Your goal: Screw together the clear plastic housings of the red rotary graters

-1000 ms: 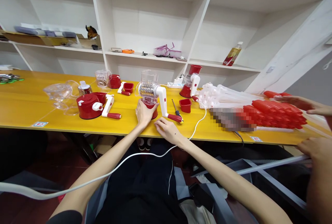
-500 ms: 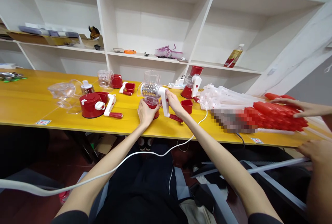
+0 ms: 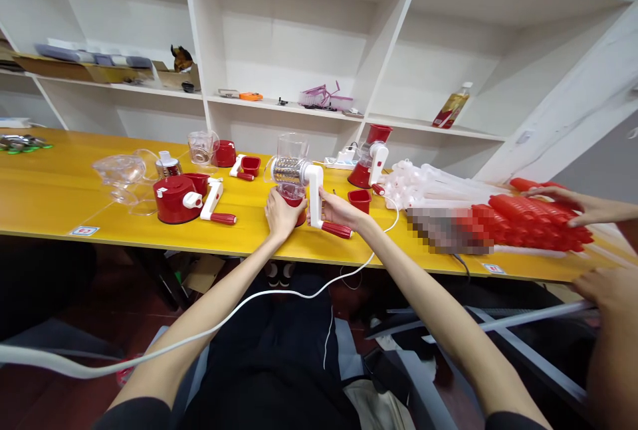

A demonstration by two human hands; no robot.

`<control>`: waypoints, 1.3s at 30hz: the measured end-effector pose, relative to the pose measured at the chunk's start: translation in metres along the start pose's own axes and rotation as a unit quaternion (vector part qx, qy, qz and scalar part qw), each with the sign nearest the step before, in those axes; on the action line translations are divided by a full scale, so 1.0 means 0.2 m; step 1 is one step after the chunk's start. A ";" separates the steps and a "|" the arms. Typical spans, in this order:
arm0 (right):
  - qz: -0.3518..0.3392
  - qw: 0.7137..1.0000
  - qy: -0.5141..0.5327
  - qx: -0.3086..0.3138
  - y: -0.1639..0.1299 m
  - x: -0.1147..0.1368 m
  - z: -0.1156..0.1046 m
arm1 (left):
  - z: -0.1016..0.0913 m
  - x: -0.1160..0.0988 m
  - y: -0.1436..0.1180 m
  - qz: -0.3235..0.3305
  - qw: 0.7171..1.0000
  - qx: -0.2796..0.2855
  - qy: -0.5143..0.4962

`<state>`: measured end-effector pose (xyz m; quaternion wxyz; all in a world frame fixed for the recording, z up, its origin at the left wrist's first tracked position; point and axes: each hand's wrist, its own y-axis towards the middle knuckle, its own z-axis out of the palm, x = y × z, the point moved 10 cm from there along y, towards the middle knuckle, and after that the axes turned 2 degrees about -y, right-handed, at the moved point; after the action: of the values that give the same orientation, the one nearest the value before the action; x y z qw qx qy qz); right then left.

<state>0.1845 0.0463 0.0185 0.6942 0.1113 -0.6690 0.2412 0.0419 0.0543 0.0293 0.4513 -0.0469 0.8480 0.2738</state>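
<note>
Standing upright, red-handled clear grater [image 3: 289, 171]

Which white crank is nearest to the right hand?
The middle crank, on the central grater: the right hand is at it. The front crank and back crank are farther left; the right crank, on another grater, is farther right.

Likely a workshop: yellow bench [image 3: 244, 237], piled red parts [image 3: 528, 220], shelving [image 3: 299, 38]

On the desk [image 3: 54, 184], a loose crank [image 3: 213, 199] lies between a base [image 3: 172, 203], at left, and the cranked grater [image 3: 288, 171]. Right of that, a tub [image 3: 359, 201] sits before a second grater [image 3: 363, 173]. Behind the desk, a shelf [image 3: 481, 131] carries a bottle [image 3: 451, 109].
</note>
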 end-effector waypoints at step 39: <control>-0.089 0.985 0.137 0.056 0.09 0.04 0.16 | 0.01 0.00 0.02 0.005 0.999 0.009 -0.044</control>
<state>0.1469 0.0480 0.0266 0.7907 0.1754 -0.5402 0.2284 0.0419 0.0583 0.0299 0.4875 -0.0263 0.8299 0.2701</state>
